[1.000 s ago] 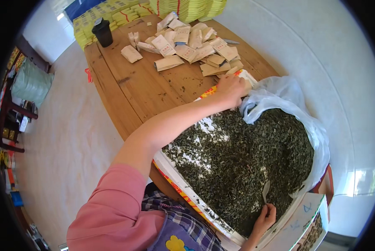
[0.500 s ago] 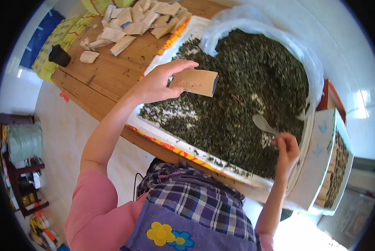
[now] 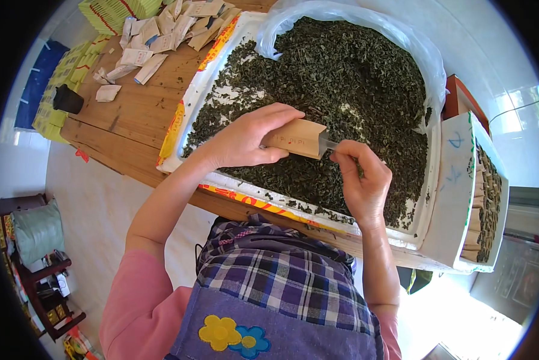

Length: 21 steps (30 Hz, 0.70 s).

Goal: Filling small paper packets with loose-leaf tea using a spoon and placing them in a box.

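Note:
My left hand (image 3: 248, 139) grips a small tan paper packet (image 3: 296, 137) and holds it level over a heap of dried green leaves (image 3: 335, 90). My right hand (image 3: 359, 177) holds a clear plastic scoop (image 3: 328, 144) whose end sits at the packet's open mouth. The leaves fill a shallow white tray (image 3: 203, 78) lined with a clear plastic bag (image 3: 401, 36), set on a wooden table (image 3: 137, 114). Both hands hover over the tray's near half.
Several tan packets (image 3: 161, 36) lie scattered on the table's far left, beside a stack of yellow-green boxes (image 3: 110, 12) and a black cup (image 3: 68, 99). A white box (image 3: 479, 198) packed with filled packets stands at the right. A dark shelf (image 3: 41, 282) stands on the floor, lower left.
The left hand brought a packet from the pile at the far side to the middle of the tray. The right hand lifted the scoop from the leaves up to the packet's mouth.

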Tool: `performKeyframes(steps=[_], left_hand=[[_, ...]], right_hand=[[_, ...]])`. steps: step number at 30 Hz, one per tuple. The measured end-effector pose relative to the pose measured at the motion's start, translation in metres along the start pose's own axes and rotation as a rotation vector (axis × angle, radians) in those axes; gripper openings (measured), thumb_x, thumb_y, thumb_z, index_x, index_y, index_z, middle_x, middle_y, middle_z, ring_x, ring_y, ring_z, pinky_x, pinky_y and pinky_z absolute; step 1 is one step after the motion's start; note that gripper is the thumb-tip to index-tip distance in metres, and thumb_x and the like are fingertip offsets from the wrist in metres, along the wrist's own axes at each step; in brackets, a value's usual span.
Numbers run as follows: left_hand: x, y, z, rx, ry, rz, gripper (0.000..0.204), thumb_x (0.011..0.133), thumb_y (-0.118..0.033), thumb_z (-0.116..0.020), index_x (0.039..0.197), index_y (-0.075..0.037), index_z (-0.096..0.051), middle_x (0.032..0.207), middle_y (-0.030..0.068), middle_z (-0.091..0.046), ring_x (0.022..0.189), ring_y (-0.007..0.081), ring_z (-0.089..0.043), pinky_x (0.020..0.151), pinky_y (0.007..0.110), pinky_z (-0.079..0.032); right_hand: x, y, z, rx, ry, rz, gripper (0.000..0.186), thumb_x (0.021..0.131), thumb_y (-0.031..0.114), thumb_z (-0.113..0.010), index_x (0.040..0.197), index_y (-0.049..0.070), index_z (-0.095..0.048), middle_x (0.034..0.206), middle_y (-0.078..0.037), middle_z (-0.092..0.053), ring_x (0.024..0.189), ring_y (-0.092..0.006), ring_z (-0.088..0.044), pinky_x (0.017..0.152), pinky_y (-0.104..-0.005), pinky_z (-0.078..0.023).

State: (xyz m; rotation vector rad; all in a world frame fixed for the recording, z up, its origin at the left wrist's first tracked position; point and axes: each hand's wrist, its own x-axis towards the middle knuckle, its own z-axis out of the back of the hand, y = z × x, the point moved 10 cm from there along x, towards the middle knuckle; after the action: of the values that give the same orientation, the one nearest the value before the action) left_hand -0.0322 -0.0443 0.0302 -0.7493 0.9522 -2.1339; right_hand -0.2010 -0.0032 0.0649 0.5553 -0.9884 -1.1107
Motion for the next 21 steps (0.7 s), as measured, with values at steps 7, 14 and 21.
performKeyframes(steps=[7, 14, 21], left_hand=[[-0.003, 0.005, 0.001, 0.07, -0.072, -0.008, 0.062, 0.07, -0.004, -0.078, 0.128, -0.005, -0.055, 0.13, 0.0139, -0.055, 0.118, 0.0292, -0.056, 0.101, 0.035, -0.044], [-0.014, 0.02, 0.032, 0.185, -0.179, 0.018, 0.053, 0.07, -0.003, -0.076, 0.119, -0.001, -0.056, 0.117, 0.0132, -0.059, 0.104, 0.0313, -0.062, 0.091, 0.036, -0.051], [-0.011, 0.043, 0.05, 0.619, -0.07, 0.049, 0.049, 0.071, -0.003, -0.071, 0.117, -0.001, -0.056, 0.116, 0.0133, -0.059, 0.103, 0.032, -0.061, 0.087, 0.041, -0.052]], right_hand=[[0.001, 0.002, -0.005, -0.026, 0.004, 0.076, 0.006, 0.089, -0.003, -0.063, 0.094, 0.0, -0.064, 0.086, -0.007, -0.07, 0.079, -0.0127, -0.066, 0.07, -0.0243, -0.051], [-0.002, -0.042, 0.069, -0.167, -0.108, -0.094, 0.013, 0.09, -0.005, -0.059, 0.099, 0.001, -0.066, 0.089, -0.006, -0.069, 0.079, -0.0117, -0.065, 0.071, -0.0262, -0.051], [0.005, -0.04, 0.078, -0.658, 0.021, 0.146, 0.01, 0.086, -0.006, -0.06, 0.093, 0.0, -0.062, 0.087, -0.014, -0.064, 0.078, -0.0307, -0.063, 0.069, -0.0356, -0.05]])
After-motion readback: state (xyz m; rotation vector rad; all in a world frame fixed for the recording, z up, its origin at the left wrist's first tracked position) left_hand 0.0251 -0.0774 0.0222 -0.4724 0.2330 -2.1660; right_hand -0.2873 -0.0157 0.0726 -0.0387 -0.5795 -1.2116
